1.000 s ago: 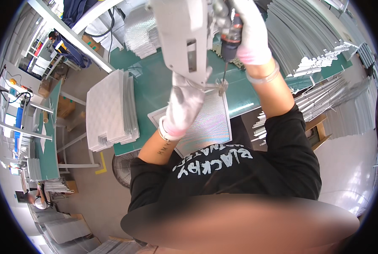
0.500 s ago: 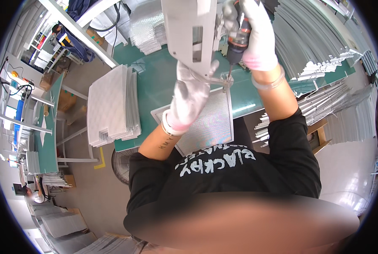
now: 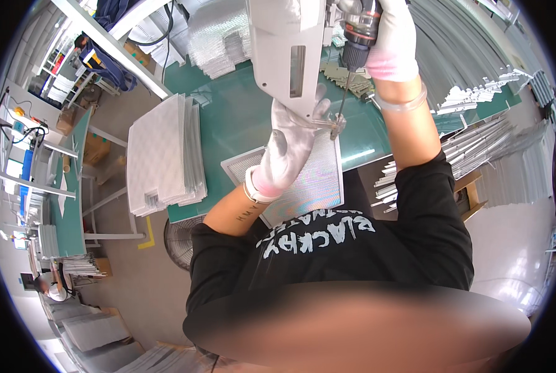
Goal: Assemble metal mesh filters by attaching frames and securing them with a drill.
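My left hand (image 3: 288,146), in a white glove, is wrapped around the lower end of a long light-grey housing (image 3: 279,68) with a slot in it. Some of its fingers are hidden behind the housing. A small clear-looking tip piece (image 3: 336,126) juts from that end to the right. My right hand (image 3: 395,46), gloved too, grips a black and red power screwdriver (image 3: 357,37). Its long thin bit points down at the tip piece. Below the hands, a framed mesh filter panel (image 3: 309,180) lies on the green table (image 3: 225,121) at the near edge.
White filter panels (image 3: 160,155) are stacked at the table's left. Small beige strips (image 3: 347,79) lie behind the screwdriver bit. Long grey strips (image 3: 471,56) fill the far right, with more frame bars (image 3: 440,165) below. A fan (image 3: 180,244) stands on the floor at left.
My right hand has raised the screwdriver up and slightly right, so more of its bit shows. The housing and my left hand have shifted a little right and down.
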Demonstrator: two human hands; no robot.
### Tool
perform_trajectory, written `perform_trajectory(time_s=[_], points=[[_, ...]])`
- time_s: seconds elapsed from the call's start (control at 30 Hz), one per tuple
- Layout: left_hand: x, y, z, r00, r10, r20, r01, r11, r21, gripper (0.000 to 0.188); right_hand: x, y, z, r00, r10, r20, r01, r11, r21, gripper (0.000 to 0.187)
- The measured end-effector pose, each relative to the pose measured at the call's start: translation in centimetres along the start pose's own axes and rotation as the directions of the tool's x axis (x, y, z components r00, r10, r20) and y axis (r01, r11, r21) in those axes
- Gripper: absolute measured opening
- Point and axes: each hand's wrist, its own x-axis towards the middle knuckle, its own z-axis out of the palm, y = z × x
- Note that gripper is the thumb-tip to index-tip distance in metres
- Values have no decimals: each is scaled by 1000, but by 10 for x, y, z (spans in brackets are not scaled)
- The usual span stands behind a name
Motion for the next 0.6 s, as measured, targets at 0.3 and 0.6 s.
perform_trajectory(time_s=[0.3,0.6], points=[[7,2,-7,999,-22,44,21,999,27,103,6,-11,1,993,60,97,-56,998,-41,17],[-12,12,-50,999,25,-38,-6,902,433,85,30,-9,0,996,-43,73,53,990,-128,15]])
